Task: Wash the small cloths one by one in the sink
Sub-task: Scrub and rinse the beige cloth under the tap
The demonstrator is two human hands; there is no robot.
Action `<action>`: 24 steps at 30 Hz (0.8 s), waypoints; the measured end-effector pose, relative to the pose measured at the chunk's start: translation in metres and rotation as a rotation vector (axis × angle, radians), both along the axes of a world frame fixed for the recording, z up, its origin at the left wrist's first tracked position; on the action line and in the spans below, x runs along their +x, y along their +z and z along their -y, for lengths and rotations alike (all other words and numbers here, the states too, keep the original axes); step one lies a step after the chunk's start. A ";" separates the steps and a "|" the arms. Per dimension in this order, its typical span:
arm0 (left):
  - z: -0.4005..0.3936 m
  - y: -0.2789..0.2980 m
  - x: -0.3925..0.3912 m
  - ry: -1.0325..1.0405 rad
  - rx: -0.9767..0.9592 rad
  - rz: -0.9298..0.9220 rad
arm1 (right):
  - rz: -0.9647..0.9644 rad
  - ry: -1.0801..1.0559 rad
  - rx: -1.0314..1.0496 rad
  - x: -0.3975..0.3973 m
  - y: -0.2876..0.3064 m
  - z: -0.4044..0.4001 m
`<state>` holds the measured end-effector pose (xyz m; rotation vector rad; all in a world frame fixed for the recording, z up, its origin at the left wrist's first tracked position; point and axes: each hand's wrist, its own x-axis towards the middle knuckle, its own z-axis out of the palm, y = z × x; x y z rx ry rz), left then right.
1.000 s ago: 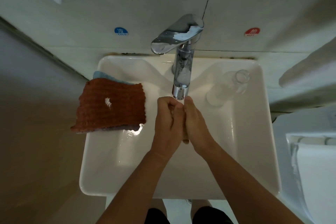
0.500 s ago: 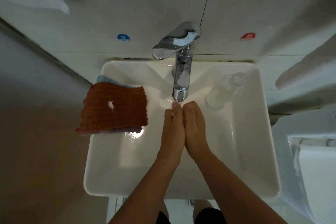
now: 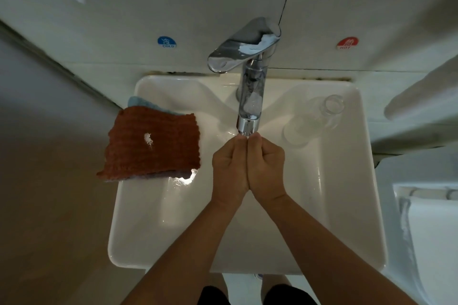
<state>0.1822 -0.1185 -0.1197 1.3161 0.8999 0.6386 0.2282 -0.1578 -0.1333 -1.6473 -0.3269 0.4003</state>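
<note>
I see the brown cloth draped over the left rim of the sink, a white speck on top, with a blue cloth peeking out beneath its far edge. My left hand and right hand are pressed side by side over the basin, fingers curled inward, holding no cloth, knuckles just under the tap spout. A clear glass lies tilted in the basin's right corner.

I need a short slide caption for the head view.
Both hands pressed together under the faucet; brown cloth waits on sink rim.
</note>
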 end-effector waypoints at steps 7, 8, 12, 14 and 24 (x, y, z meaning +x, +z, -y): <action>-0.011 -0.003 0.003 0.019 0.051 0.001 | -0.040 0.003 -0.009 0.005 -0.002 -0.008; -0.012 -0.005 0.003 0.022 0.054 -0.003 | -0.053 0.006 -0.009 0.005 -0.002 -0.009; -0.011 -0.008 0.002 0.037 0.021 -0.005 | -0.081 0.015 -0.006 0.004 -0.004 -0.009; -0.010 -0.010 0.001 0.046 0.005 0.012 | -0.092 0.020 -0.003 0.003 -0.005 -0.009; -0.003 0.016 -0.024 -0.069 -0.074 -0.216 | -0.279 0.255 -0.359 0.002 0.037 0.026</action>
